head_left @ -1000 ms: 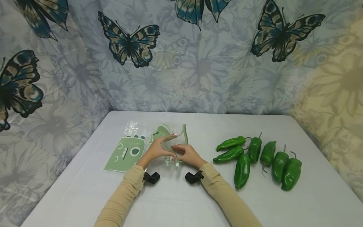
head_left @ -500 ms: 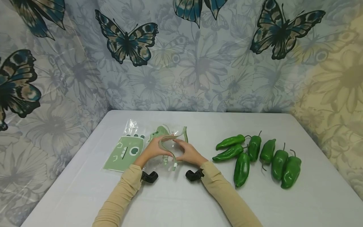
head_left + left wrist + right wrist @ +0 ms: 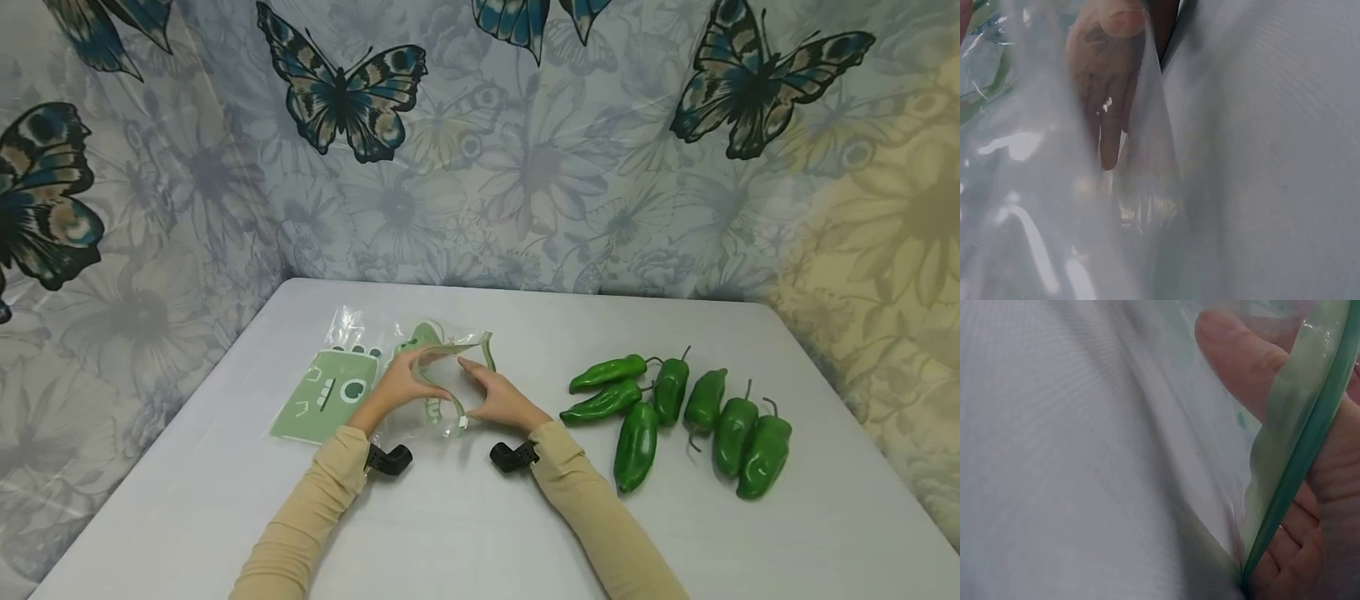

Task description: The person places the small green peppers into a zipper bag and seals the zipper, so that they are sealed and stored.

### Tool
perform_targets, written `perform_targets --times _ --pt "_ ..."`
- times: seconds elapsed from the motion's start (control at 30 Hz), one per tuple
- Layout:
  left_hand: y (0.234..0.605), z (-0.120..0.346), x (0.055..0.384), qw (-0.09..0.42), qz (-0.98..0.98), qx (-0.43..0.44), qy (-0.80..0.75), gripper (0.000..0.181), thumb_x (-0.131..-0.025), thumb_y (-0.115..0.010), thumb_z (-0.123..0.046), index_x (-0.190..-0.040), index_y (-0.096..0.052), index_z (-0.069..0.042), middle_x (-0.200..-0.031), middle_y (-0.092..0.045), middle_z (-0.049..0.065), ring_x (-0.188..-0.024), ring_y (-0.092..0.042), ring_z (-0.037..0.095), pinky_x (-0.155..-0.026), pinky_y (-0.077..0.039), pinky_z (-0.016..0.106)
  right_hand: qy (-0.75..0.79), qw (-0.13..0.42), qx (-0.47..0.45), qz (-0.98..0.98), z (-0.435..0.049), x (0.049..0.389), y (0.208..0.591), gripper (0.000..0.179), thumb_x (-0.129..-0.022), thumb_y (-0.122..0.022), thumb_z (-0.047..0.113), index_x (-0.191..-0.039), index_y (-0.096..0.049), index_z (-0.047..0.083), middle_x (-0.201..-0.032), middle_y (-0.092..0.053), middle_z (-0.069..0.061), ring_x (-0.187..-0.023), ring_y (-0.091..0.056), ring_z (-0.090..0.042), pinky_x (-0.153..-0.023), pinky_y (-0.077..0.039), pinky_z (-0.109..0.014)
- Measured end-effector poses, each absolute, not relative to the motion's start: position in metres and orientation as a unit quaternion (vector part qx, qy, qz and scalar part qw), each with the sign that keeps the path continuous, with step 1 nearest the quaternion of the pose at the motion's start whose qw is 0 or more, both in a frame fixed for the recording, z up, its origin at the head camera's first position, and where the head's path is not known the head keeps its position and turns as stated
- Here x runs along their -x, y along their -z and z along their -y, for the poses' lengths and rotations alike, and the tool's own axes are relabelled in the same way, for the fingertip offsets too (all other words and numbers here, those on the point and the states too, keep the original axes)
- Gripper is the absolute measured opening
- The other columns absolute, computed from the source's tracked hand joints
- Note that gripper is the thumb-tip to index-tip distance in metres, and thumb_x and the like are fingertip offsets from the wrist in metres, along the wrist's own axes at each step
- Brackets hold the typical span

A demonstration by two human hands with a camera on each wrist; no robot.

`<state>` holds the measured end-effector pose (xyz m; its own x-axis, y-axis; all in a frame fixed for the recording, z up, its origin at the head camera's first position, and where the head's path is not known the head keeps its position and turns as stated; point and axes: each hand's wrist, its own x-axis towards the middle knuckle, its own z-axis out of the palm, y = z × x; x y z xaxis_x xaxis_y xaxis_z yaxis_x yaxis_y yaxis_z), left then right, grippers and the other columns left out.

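Note:
A clear plastic zip bag [image 3: 435, 408] with a green rim and green cartoon print stands with its mouth spread, left of the table's middle. My left hand [image 3: 397, 385] holds its mouth in a wide curve of thumb and fingers, the rim running along them. Facing it, my right hand [image 3: 506, 402] has its fingers and thumb spread apart, fingertips right at the opening, nothing between them. In the left wrist view, a hand [image 3: 1110, 75] shows through the clear plastic. The right wrist view has the green rim [image 3: 1304, 450] crossing a thumb [image 3: 1235, 356].
Beside my left hand lies a flat green bag [image 3: 326, 396] with a cartoon face. Several green peppers [image 3: 637, 446] lie on the right of the white table [image 3: 465, 533]. Butterfly-patterned cloth [image 3: 540, 208] rises behind the far edge. Each wrist carries a black camera [image 3: 390, 460].
My right fingers have drawn back from inside the mouth and spread away from the thumb. My left hand has moved slightly left with the rim, and the mouth stands wider.

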<state>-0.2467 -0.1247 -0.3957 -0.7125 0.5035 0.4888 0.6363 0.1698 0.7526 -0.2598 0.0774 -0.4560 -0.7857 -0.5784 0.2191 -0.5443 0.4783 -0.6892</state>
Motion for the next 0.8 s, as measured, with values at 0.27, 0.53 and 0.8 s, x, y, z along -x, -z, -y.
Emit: perform_targets --times 0.27,0.53,0.8 --pt "0.3942 0.1258 0.2481 0.087 0.758 0.373 0.527 0.069 -0.052 -0.081 0.004 -0.113 -0.052 0.014 -0.113 -0.055 0.025 -0.102 -0.052 0.035 -0.096 -0.035 0.037 0.398 0.026 0.318 -0.86 -0.0783 0.2603 0.4559 0.089 -0.068 -0.079 0.025 -0.137 -0.03 -0.003 -0.138 -0.033 -0.019 -0.125 -0.032 -0.029 -0.101 -0.027 -0.034" --pt "0.3938 0.1253 0.2476 0.09 0.754 0.367 0.537 0.067 -0.053 -0.08 0.01 -0.113 -0.051 0.016 -0.114 -0.054 0.026 -0.105 -0.05 0.038 -0.096 -0.035 0.037 0.428 0.021 0.322 -0.844 -0.0795 0.2623 0.4587 0.089 -0.067 -0.08 0.02 -0.137 -0.03 -0.003 -0.137 -0.033 -0.018 -0.125 -0.031 -0.026 -0.1 -0.028 -0.028" --pt "0.3929 0.1259 0.2481 0.092 0.756 0.366 0.535 0.067 -0.053 -0.08 0.008 -0.112 -0.051 0.016 -0.113 -0.053 0.026 -0.104 -0.051 0.037 -0.096 -0.035 0.038 0.449 0.009 0.328 -0.831 -0.0802 0.2626 0.4608 0.085 -0.069 -0.079 0.016 -0.136 -0.031 -0.005 -0.137 -0.034 -0.019 -0.125 -0.032 -0.027 -0.099 -0.029 -0.027"
